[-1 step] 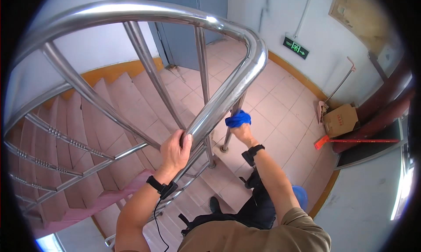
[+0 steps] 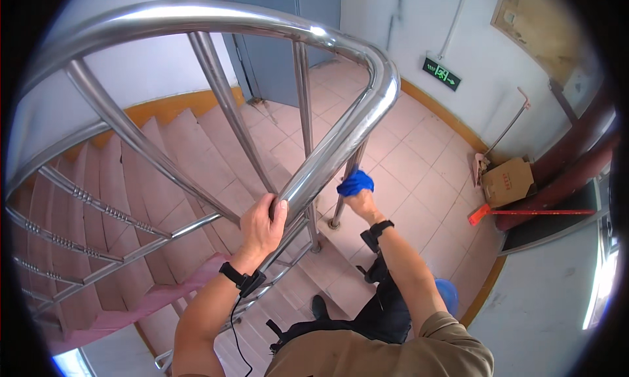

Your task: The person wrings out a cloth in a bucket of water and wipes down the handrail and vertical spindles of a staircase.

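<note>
The left hand (image 2: 261, 227) is curled shut, thumb up, forearm reaching forward with a black wrist strap. The right hand (image 2: 360, 200) is clenched, arm stretched further ahead.

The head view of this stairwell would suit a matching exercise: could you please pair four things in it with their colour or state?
Things:
1. crumpled cloth in the right hand
2. polished metal handrail
3. open cardboard box by the wall
4. long-handled dustpan on the floor

Colour or state:
A. red
B. gripped by the left hand
C. blue
D. brown

Pairs: 1-C, 2-B, 3-D, 4-A
</note>
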A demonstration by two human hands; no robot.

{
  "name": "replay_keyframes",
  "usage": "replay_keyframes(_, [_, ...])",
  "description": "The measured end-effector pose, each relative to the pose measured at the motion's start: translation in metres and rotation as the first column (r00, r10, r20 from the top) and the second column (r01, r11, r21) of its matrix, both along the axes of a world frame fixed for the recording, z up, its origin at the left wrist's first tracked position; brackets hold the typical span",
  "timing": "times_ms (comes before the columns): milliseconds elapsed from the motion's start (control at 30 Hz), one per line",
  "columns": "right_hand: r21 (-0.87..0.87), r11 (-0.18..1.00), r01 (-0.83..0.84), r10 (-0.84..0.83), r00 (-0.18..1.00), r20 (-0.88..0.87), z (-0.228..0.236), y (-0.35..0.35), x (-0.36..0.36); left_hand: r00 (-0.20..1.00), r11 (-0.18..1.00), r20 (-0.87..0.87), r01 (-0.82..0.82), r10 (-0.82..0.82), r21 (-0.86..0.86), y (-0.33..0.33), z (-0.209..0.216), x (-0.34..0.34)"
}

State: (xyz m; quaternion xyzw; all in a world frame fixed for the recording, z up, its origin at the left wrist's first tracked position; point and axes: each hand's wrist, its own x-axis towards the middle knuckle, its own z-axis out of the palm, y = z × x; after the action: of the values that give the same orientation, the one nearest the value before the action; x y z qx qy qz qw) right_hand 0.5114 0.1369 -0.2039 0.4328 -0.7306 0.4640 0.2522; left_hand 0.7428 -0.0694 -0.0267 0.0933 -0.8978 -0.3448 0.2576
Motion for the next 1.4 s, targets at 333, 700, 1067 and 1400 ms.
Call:
replay_keyframes(333, [-0.156, 0.949, -0.274, 0.202, 0.147, 0.968, 0.031, 0.046, 0.163, 0.995, 0.996, -0.061, -0.077, 0.080, 0.049, 0.000, -0.003, 0.010])
replay_keyframes(700, [-0.633, 0.718, -0.289, 0.617, -0.155, 0.772, 0.080, 0.089, 0.210, 0.885, 0.955, -0.376, 0.205, -0.275, -0.216, 0.071, -0.047, 0.069])
replay_keyframes(1067, [-0.033, 0.832, -0.553, 0.183, 0.219, 0.958, 0.118, 0.062, 0.259, 0.936, 0.258, -0.029, 0.126, -0.350, 0.958, 0.085, -0.127, 0.114])
replay_keyframes(1400, [-0.502, 0.845, -0.186, 0.519, 0.054, 0.853, 0.100, 0.088, 0.232, 0.980, 0.559, -0.190, 0.190, -0.058, 0.807, 0.069, -0.046, 0.122])
